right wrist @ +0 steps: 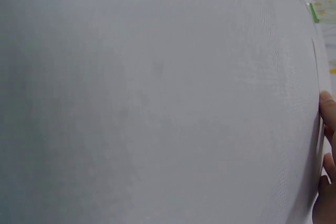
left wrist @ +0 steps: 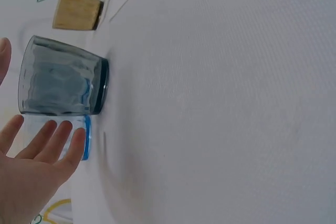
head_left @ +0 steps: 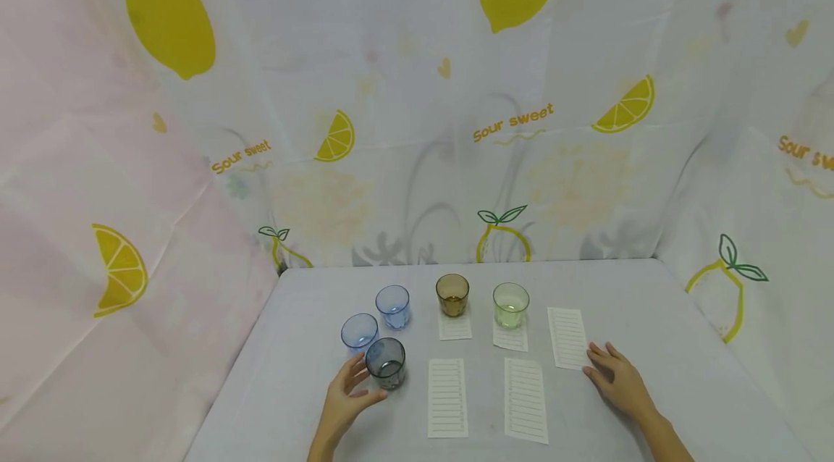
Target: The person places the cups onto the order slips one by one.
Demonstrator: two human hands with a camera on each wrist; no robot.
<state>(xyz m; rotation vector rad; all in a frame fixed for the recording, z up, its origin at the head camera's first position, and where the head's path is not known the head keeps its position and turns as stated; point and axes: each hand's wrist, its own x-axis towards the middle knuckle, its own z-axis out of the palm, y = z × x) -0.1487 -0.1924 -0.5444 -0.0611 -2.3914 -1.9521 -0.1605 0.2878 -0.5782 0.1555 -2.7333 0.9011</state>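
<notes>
Head view: a grey glass (head_left: 386, 366) is seen upright on the white-covered desk (head_left: 287, 426), flanked by the left hand (head_left: 344, 398), whose thumb and fingers are spread about its side. In the left wrist view the fingers are held nearly straight and the glass is not grasped; whether it is touched cannot be told. The near blue glass (head_left: 358, 330) is partly overlapped by the grey one, and the far blue glass (head_left: 394, 307) is placed just behind. The right hand (head_left: 622, 386) is likewise released, its fingers loosely bent beside the right edge of a lined slip (head_left: 568, 339); contact with the paper cannot be made out. An amber glass (head_left: 452, 295) and a green glass (head_left: 511, 304) are each set on the far part of a slip. Two more slips, the left front slip (head_left: 447, 398) and the right front slip (head_left: 525, 400), are laid nearer the person. The desk is backed by a lemon-printed cloth (head_left: 391, 35).
</notes>
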